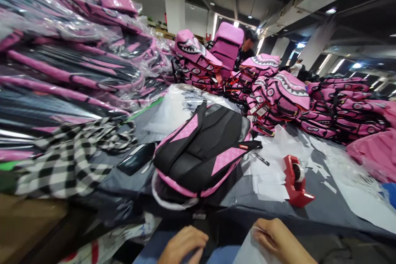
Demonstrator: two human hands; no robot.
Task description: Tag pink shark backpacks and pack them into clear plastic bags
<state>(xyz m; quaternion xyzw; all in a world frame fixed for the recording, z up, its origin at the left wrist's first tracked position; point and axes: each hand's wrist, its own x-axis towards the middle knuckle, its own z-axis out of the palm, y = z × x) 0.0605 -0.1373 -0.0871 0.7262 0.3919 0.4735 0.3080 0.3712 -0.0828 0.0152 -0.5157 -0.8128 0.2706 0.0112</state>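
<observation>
A black and pink backpack (198,152) lies on the grey-covered table, its strap side facing up. Low in the view, in front of the table edge, my left hand (185,244) is loosely curved, thumb apart from the fingers, with nothing visible in it. To its right my right hand (275,237) is closed on a thin whitish plastic bag (247,251), which hangs down and runs out of the frame. Both hands are apart from the backpack. A red tape dispenser (293,181) stands on the table near papers (267,173).
Plastic-wrapped backpacks (77,62) are heaped at the left. More pink backpacks (278,90) with shark-mouth prints are piled behind and right. A checkered cloth (74,156) and a dark phone (137,159) lie left of the backpack. A person (247,45) is partly visible beyond the piles.
</observation>
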